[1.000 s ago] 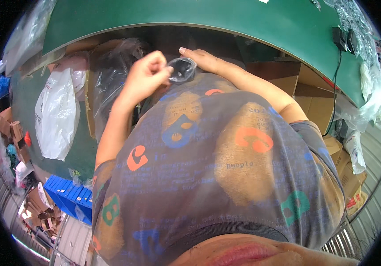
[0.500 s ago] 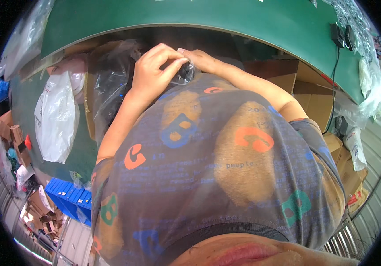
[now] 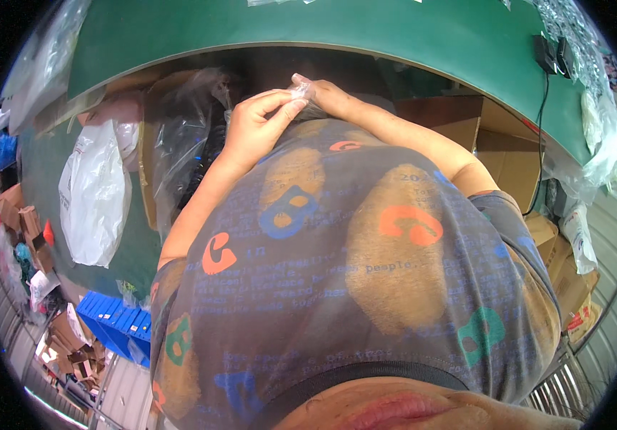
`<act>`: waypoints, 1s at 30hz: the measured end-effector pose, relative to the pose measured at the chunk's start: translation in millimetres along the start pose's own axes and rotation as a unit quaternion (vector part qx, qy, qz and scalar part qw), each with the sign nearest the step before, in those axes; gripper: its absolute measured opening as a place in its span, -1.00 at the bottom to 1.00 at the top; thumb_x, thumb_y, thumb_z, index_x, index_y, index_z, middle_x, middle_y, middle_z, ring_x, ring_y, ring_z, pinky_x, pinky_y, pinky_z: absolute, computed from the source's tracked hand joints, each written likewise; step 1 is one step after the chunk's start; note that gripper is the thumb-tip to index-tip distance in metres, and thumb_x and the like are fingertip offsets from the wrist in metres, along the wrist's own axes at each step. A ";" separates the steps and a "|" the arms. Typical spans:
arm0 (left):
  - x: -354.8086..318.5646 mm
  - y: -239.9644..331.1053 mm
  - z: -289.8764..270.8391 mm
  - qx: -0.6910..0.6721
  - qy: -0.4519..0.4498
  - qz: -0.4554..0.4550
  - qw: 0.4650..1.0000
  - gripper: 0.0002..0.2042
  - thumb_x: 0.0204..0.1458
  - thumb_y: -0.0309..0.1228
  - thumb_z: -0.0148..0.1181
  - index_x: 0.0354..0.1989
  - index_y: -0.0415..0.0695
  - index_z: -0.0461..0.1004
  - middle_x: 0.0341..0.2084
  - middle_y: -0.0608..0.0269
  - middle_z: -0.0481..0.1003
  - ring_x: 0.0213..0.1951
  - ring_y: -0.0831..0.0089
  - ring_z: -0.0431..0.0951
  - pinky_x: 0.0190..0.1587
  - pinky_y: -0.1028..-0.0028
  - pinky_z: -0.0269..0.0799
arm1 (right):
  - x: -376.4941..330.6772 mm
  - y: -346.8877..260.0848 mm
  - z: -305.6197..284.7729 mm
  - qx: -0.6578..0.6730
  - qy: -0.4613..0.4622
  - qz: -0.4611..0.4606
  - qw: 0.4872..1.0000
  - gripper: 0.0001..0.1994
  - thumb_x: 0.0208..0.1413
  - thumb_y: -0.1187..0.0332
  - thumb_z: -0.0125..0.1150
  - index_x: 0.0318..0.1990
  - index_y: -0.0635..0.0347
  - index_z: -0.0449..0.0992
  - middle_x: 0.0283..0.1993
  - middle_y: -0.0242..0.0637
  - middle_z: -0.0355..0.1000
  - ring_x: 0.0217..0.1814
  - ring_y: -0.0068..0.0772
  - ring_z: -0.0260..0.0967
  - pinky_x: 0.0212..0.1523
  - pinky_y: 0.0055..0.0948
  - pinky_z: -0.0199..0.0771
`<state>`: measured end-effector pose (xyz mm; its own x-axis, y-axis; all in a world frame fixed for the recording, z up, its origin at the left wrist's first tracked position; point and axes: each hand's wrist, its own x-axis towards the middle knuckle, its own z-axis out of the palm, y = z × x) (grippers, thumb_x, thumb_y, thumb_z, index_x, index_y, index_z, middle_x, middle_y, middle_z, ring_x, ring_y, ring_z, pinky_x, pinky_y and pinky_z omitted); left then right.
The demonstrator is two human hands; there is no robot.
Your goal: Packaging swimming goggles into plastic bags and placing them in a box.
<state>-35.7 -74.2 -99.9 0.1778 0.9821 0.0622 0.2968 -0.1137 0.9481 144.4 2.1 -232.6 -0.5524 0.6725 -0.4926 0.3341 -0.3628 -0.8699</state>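
1. A person seen from above holds a small clear plastic bag [image 3: 301, 91] between both hands, close against the chest and just below the curved edge of a green table [image 3: 366, 32].

2. The left hand [image 3: 257, 129] is curled, its fingertips [image 3: 288, 107] pinched narrowly on the near left side of the bag; the thumb is hidden behind the fingers.

3. The right hand [image 3: 330, 97] meets it from the other side, fingers closed on the bag's right part. How much of the bag lies inside that hand cannot be told.

4. The bag sits directly between the two hands, touching both, with its visible top peeking above the knuckles. Its long axis is too crumpled to read; neither hand is clearly nearer, since both grip it.

5. To the person's left, a large clear bag [image 3: 179, 143] of dark parts stands in a cardboard box [image 3: 148, 186], beside a white plastic bag [image 3: 93, 193].

6. To the right lies an open cardboard carton [image 3: 495, 143]; a black cable [image 3: 543, 107] runs down from the table edge. Blue bins [image 3: 118, 326] sit on the floor lower left.
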 end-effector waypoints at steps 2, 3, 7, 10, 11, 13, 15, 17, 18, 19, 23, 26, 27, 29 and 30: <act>0.4 0.7 0.9 -0.012 -0.025 -0.023 0.999 -0.82 0.16 -0.39 0.32 -0.16 -0.25 0.64 -0.23 0.14 0.67 -0.22 0.35 0.67 -0.13 0.48 0.53 | -7.2 -6.7 -3.7 -0.007 -0.001 0.009 1.000 -0.22 0.33 -0.35 -0.23 -0.10 0.26 0.67 -0.12 -0.01 0.59 -0.03 -0.19 0.49 0.11 -0.23 0.40; 2.1 1.7 0.8 -0.013 -0.026 -0.022 0.999 -0.82 0.16 -0.39 0.32 -0.16 -0.25 0.64 -0.23 0.14 0.67 -0.22 0.35 0.67 -0.13 0.48 0.53 | -11.4 -11.6 -5.5 -0.012 0.000 0.018 1.000 -0.23 0.33 -0.34 -0.23 -0.11 0.25 0.67 -0.11 -0.02 0.59 -0.01 -0.20 0.49 0.12 -0.23 0.39; 11.7 4.2 -0.8 0.045 -0.038 0.034 0.998 -0.81 0.14 -0.38 0.34 -0.16 -0.22 0.65 -0.26 0.14 0.66 -0.25 0.37 0.67 -0.18 0.47 0.54 | -19.0 -14.0 -7.9 0.041 -0.007 -0.005 0.999 -0.29 0.37 -0.27 -0.20 -0.03 0.25 0.64 -0.04 -0.09 0.58 0.05 -0.27 0.47 0.16 -0.28 0.39; 18.0 -4.9 0.5 0.049 -0.020 0.030 0.998 -0.81 0.12 -0.37 0.35 -0.17 -0.20 0.67 -0.24 0.13 0.67 -0.23 0.35 0.68 -0.16 0.45 0.55 | -54.7 -38.1 -12.0 0.202 0.045 -0.098 0.973 -0.40 0.46 -0.11 -0.21 0.15 0.27 0.53 0.11 -0.21 0.52 0.15 -0.38 0.42 0.31 -0.33 0.30; 21.4 -4.9 -0.9 0.049 -0.019 0.033 0.998 -0.81 0.12 -0.36 0.35 -0.17 -0.19 0.67 -0.22 0.13 0.67 -0.20 0.35 0.68 -0.12 0.44 0.56 | -61.6 -42.0 -16.4 0.162 0.071 -0.143 0.974 -0.41 0.46 -0.09 -0.21 0.16 0.28 0.52 0.08 -0.23 0.53 0.15 -0.39 0.42 0.29 -0.34 0.31; 26.0 -6.4 0.5 0.035 -0.022 0.038 0.998 -0.81 0.12 -0.36 0.35 -0.17 -0.19 0.67 -0.21 0.13 0.67 -0.18 0.34 0.67 -0.09 0.43 0.55 | -76.7 -48.0 -23.4 0.129 0.094 -0.228 0.960 -0.54 0.43 0.04 -0.03 0.14 0.26 0.52 0.06 -0.28 0.54 0.13 -0.42 0.43 0.26 -0.36 0.34; 28.1 -1.6 0.7 0.040 -0.036 0.030 0.998 -0.81 0.13 -0.35 0.34 -0.17 -0.19 0.68 -0.20 0.12 0.66 -0.16 0.33 0.67 -0.07 0.44 0.55 | -87.7 -63.3 -24.1 0.077 0.104 -0.218 0.967 -0.61 0.39 0.11 0.07 0.10 0.25 0.55 0.05 -0.29 0.54 0.12 -0.42 0.44 0.23 -0.37 0.37; 30.8 0.1 0.8 0.045 -0.055 0.048 0.996 -0.81 0.13 -0.33 0.34 -0.19 -0.19 0.67 -0.19 0.11 0.66 -0.12 0.31 0.66 -0.04 0.43 0.54 | -89.7 -73.1 -26.1 -0.012 0.127 -0.236 0.963 -0.77 0.27 0.31 0.28 -0.04 0.26 0.61 -0.01 -0.33 0.56 0.08 -0.45 0.45 0.14 -0.42 0.44; 33.4 0.1 0.4 0.045 -0.057 0.049 0.996 -0.81 0.13 -0.33 0.34 -0.19 -0.19 0.67 -0.19 0.11 0.66 -0.12 0.31 0.66 -0.04 0.43 0.54 | -88.6 -72.3 -26.5 -0.012 0.128 -0.236 0.963 -0.77 0.27 0.31 0.28 -0.04 0.26 0.61 -0.01 -0.33 0.56 0.08 -0.45 0.45 0.14 -0.42 0.44; 35.5 -0.3 -1.0 0.049 -0.066 0.047 0.995 -0.81 0.12 -0.33 0.35 -0.21 -0.18 0.67 -0.15 0.10 0.65 -0.08 0.30 0.65 -0.01 0.41 0.53 | -87.5 -70.9 -26.4 -0.050 0.164 -0.279 0.945 -0.78 0.27 0.31 0.28 -0.07 0.26 0.63 -0.08 -0.32 0.55 0.03 -0.47 0.47 0.08 -0.43 0.46; 32.4 -0.8 -17.7 0.053 -0.112 0.030 0.992 -0.83 0.09 -0.33 0.36 -0.24 -0.16 0.67 -0.02 0.08 0.62 0.03 0.27 0.61 0.07 0.35 0.49 | -98.8 -80.9 -20.3 -0.022 0.167 -0.256 0.952 -0.80 0.31 0.32 0.23 -0.10 0.28 0.62 -0.13 -0.34 0.55 -0.02 -0.50 0.46 0.05 -0.46 0.45; 23.8 5.7 -29.2 0.065 -0.144 0.034 0.987 -0.87 0.08 -0.38 0.36 -0.27 -0.15 0.66 0.02 0.05 0.60 0.04 0.26 0.61 0.10 0.34 0.47 | -103.7 -83.9 -18.7 0.033 0.123 -0.231 0.965 -0.81 0.32 0.34 0.22 -0.11 0.28 0.63 -0.18 -0.35 0.54 -0.07 -0.51 0.46 0.02 -0.48 0.46; 21.6 7.0 -33.3 0.074 -0.154 0.036 0.985 -0.90 0.08 -0.42 0.36 -0.29 -0.17 0.65 0.00 0.04 0.61 0.03 0.24 0.62 0.12 0.34 0.46 | -103.8 -84.1 -17.8 0.034 0.122 -0.231 0.965 -0.81 0.32 0.34 0.22 -0.11 0.28 0.63 -0.18 -0.35 0.54 -0.07 -0.51 0.46 0.02 -0.48 0.46; 17.7 6.0 -40.8 0.066 -0.150 0.042 0.986 -0.91 0.08 -0.45 0.35 -0.29 -0.18 0.63 -0.02 0.05 0.62 0.02 0.25 0.63 0.08 0.35 0.48 | -103.7 -83.0 -15.6 0.019 0.121 -0.242 0.962 -0.82 0.33 0.36 0.20 -0.12 0.29 0.63 -0.20 -0.35 0.53 -0.10 -0.52 0.47 -0.02 -0.49 0.47; 16.5 7.1 -44.8 0.109 -0.137 0.052 0.983 -0.91 0.08 -0.45 0.34 -0.29 -0.18 0.63 -0.04 0.07 0.63 0.00 0.25 0.63 0.06 0.36 0.49 | -103.6 -81.9 -14.8 0.020 0.121 -0.243 0.962 -0.82 0.33 0.36 0.20 -0.12 0.29 0.63 -0.20 -0.35 0.53 -0.10 -0.52 0.47 -0.02 -0.49 0.47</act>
<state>-72.7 -52.1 -78.1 0.4552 0.8894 0.0413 0.4521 -0.2709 0.8498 185.5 -28.3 -109.9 -0.4404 0.8977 -0.0114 0.0496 0.0116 -0.9987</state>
